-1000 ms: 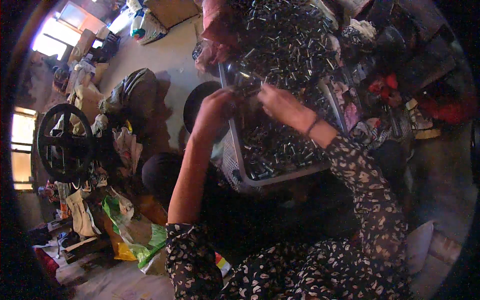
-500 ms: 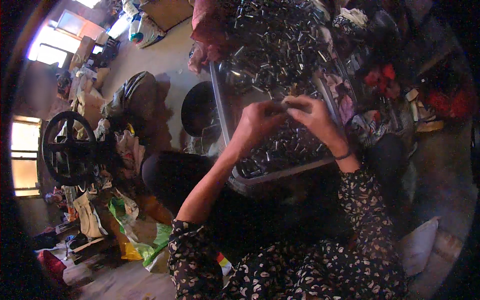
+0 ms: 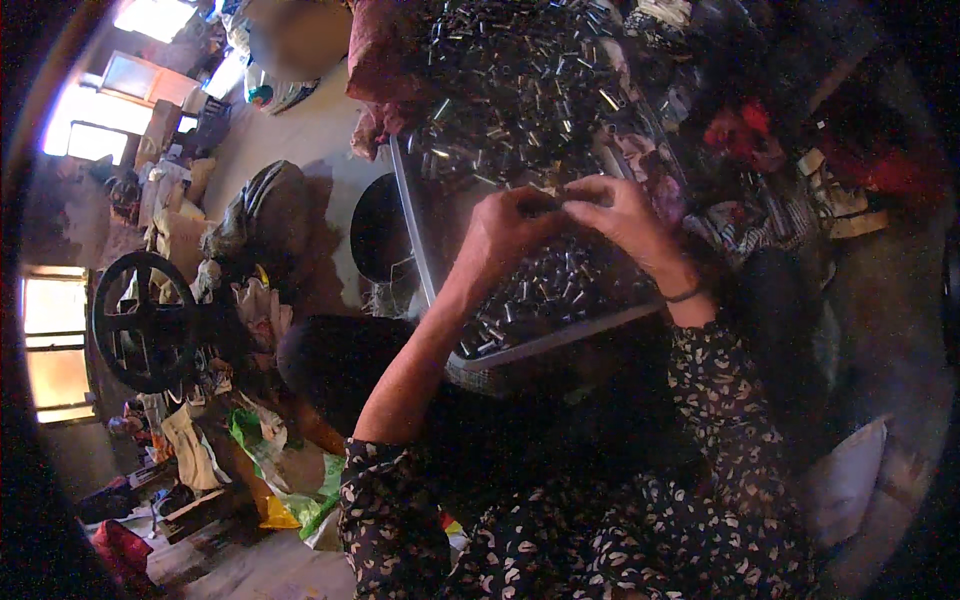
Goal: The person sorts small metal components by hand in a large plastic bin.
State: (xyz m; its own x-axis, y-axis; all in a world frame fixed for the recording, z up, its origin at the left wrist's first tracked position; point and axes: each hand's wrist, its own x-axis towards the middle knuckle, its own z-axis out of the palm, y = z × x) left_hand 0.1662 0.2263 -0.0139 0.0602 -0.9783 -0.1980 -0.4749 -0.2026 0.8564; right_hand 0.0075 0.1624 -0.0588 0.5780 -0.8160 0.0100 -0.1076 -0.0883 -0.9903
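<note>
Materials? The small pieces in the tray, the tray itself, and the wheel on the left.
Small tubular pieces: likely metal, shiny, with bright glints on dark cylinders. Tray: probably light grey plastic or painted sheet; pale matte rim. Wheel: looks like cast metal, dull black, spoked. Left hand and right hand meet above the pieces.

The person wears a dark, black-ground garment printed all over with small pale leaf-like or petal-like shapes (image 3: pixel 640 520). Its short sleeves end near the elbows, leaving both forearms bare. A thin dark band (image 3: pixel 684 294) circles the right wrist. The left hand (image 3: pixel 505 225) and the right hand (image 3: pixel 620 212) are bare, without gloves.
</note>
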